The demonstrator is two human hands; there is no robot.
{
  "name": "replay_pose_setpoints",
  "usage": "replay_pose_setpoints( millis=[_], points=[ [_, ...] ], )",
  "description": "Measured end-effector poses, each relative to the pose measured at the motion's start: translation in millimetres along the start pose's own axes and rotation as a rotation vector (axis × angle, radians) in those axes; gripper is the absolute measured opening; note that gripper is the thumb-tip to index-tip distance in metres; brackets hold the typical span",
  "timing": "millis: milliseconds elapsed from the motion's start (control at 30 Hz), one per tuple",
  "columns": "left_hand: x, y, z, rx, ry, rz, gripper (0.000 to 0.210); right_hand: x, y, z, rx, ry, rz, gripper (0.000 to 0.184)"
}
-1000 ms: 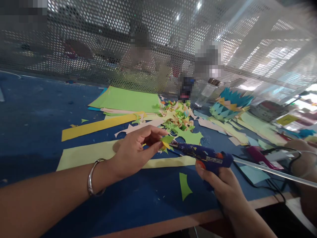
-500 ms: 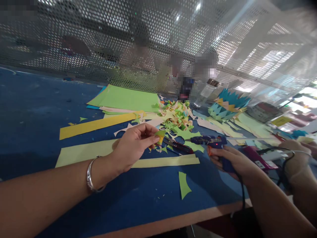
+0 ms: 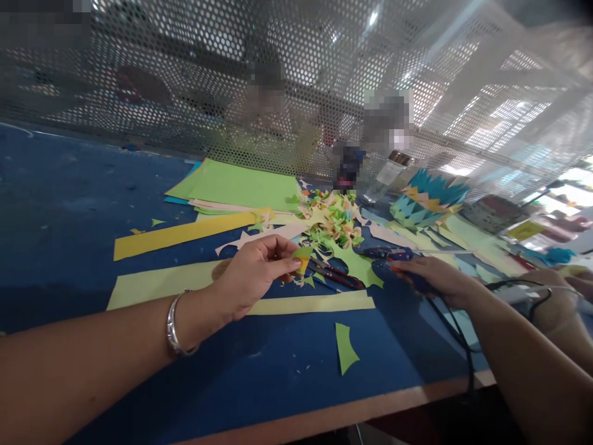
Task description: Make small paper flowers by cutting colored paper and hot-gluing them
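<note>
My left hand (image 3: pixel 257 275), with a silver bracelet on its wrist, is closed, pinching a small green and yellow paper piece (image 3: pixel 303 258) between thumb and fingers. Off to the right, my right hand (image 3: pixel 433 281) grips a dark blue glue gun (image 3: pixel 386 253) by its handle. The gun's nozzle points left, and a pale glue stick (image 3: pixel 445 251) sticks out of its back. Scissors (image 3: pixel 340 274) with dark and red handles lie between the two hands. Beneath my left forearm is a long pale yellow paper strip (image 3: pixel 152 285).
A heap of paper scraps (image 3: pixel 336 216) sits behind the scissors. Green sheets (image 3: pixel 245 185) are stacked at the back, near a bottle (image 3: pixel 385 178) and a blue paper crown (image 3: pixel 428 201). A perforated metal screen (image 3: pixel 204 68) borders the table. Another person's hand (image 3: pixel 546 296) is at the right.
My right hand has shifted slightly right, its wrist now higher, and the glue gun has turned with its handle slanting more. My left hand stays nearly still with the paper piece.
</note>
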State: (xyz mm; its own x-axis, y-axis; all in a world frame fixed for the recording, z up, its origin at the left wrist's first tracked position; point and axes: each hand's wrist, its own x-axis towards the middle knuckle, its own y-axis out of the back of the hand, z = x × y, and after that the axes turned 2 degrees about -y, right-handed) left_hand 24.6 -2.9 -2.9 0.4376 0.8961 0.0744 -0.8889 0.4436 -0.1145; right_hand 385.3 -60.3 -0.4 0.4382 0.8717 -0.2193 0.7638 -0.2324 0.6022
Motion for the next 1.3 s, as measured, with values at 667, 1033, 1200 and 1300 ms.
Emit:
replay_pose_setpoints(
  millis=[667, 1033, 1200, 1300],
  points=[
    [-2.3, -4.9, 3.0, -0.021, 0.09, -0.048, 0.016, -77.6, -89.2, -103.5, -0.329, 0.834, -0.108, 0.024],
    [0.6, -2.4, 1.7, -0.223, 0.25, -0.034, 0.022, -58.1, -114.6, -95.4, -0.229, 1.003, -0.049, 0.01],
    [3.2, -3.7, -0.7, -0.214, 0.237, -0.081, 0.031, -50.5, -114.2, -88.0, -0.186, 0.986, -0.025, 0.009],
    [4.4, -4.2, -1.9, -0.142, 0.222, -0.091, 0.023, -48.9, -113.5, -85.8, -0.158, 0.981, -0.048, 0.008]
  ],
)
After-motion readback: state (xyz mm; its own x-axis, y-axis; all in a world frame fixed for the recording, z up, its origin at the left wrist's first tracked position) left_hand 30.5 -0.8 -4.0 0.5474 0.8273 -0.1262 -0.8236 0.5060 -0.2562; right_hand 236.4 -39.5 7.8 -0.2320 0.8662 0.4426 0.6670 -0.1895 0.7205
